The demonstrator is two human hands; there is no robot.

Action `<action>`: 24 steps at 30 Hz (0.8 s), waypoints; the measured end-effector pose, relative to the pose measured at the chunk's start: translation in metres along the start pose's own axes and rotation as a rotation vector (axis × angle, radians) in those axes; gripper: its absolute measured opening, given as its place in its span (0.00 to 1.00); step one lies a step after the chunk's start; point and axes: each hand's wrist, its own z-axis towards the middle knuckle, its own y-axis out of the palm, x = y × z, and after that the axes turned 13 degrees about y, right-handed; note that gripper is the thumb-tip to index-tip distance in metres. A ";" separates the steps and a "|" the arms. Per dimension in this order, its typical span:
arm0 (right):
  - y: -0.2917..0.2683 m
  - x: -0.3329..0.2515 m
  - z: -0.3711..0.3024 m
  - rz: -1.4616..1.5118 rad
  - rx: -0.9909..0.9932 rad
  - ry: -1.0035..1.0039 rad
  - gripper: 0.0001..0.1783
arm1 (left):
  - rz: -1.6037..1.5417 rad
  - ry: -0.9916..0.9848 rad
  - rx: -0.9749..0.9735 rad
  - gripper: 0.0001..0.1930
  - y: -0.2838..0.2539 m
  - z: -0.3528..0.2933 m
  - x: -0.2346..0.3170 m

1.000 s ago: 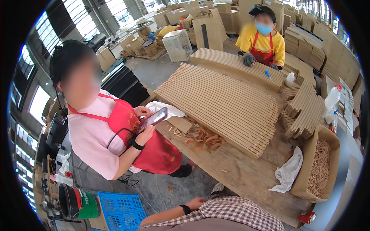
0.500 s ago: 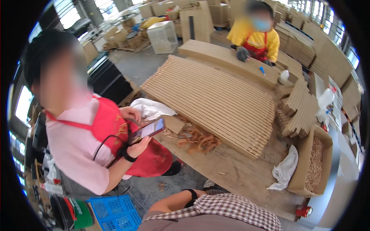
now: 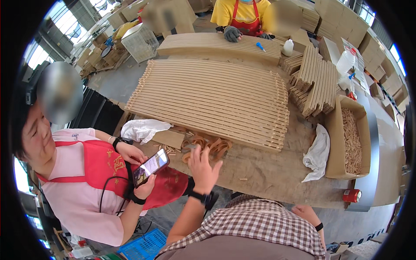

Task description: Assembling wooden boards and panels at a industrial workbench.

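Note:
My left hand [image 3: 203,171] is raised with fingers apart over the near edge of the wooden worktable [image 3: 264,173]. It holds nothing and appears in front of a heap of tan, looped strips [image 3: 219,147]; whether it touches them I cannot tell. Beyond lies a wide row of wooden slats [image 3: 212,99], side by side, with small dowels sticking out at both ends. My right hand [image 3: 306,214] is low at the table's front edge, beside my checked garment; its fingers are mostly hidden.
At right stand a cardboard box of wooden dowels [image 3: 352,143], a white cloth [image 3: 318,151], a red can [image 3: 352,196] and stacked slats [image 3: 314,82]. A co-worker in pink [image 3: 82,182] holds a phone [image 3: 150,167] at left. Another in yellow [image 3: 242,17] works across the table.
My left hand has risen into view over the table, and my right hand now shows at the front edge. The view has turned, shifting the slats left. The co-worker at left still holds the phone.

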 end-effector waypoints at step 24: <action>-0.044 0.053 -0.027 0.112 0.197 -0.376 0.16 | -0.906 -0.172 -0.392 0.10 0.055 0.055 0.229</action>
